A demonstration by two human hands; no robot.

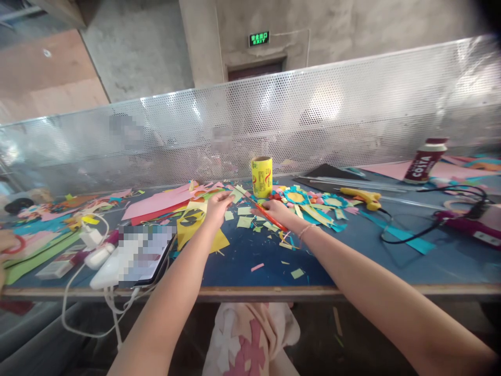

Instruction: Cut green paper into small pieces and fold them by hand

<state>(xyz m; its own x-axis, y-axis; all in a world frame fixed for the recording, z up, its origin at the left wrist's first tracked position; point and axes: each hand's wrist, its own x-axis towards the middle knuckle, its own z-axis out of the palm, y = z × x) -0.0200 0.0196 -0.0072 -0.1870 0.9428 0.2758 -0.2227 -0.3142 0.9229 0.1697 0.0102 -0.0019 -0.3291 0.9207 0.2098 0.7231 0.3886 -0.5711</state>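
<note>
My right hand (277, 213) is closed around a pair of scissors (273, 218) with orange-red handles. Their blades point up and left toward my left hand (219, 208). Pinched between the fingers of that left hand is a small piece of pale green paper (237, 195), close to the blade tips. Whether the blades touch the paper I cannot tell. Below and between the hands lie several pale green paper squares (245, 222) and scraps. A yellow cylindrical tub (262, 177) stands upright just behind. Yellow paper with cut-out holes (191, 230) lies beside my left forearm.
Right of my hands are blue-and-yellow paper flowers (295, 196), a yellow glue gun (358, 196) with a black cord, and a tilted dark red bottle (425, 162). At left are pink sheets (160, 202), a phone (151, 256) and white cables. A perforated metal screen (188, 130) borders the table.
</note>
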